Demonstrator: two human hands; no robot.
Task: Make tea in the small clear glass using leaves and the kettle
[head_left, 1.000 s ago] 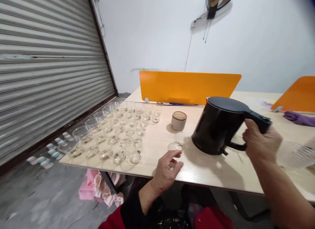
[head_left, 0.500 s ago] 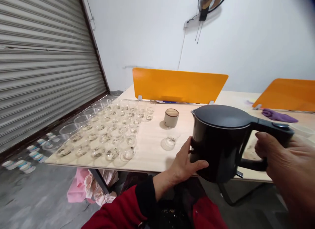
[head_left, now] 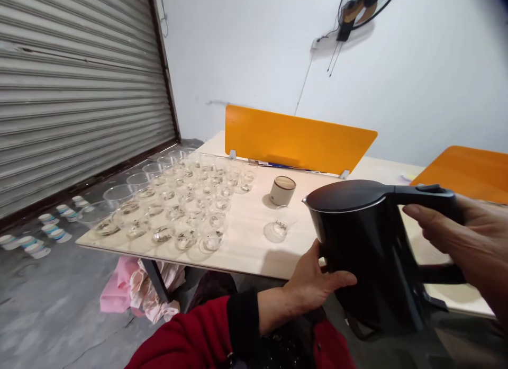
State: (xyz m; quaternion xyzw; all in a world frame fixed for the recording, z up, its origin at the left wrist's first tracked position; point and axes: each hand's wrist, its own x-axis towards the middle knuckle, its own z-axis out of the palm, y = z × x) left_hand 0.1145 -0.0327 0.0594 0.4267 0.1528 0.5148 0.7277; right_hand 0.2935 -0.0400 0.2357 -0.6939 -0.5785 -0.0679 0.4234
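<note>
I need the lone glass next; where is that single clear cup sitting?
The single clear glass cup stands on the light wooden table, just in front of the beige wood-lidded jar.

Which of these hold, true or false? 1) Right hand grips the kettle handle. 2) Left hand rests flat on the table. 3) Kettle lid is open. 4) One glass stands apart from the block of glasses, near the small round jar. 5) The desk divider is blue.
1) True: the right hand grips the handle of the black kettle.
2) False: the left hand is pressed against the kettle's side, not on the table.
3) False: the lid sits closed on top.
4) True: a lone glass stands apart from the block of glasses, just in front of the small round jar.
5) False: the desk divider is orange.
</note>
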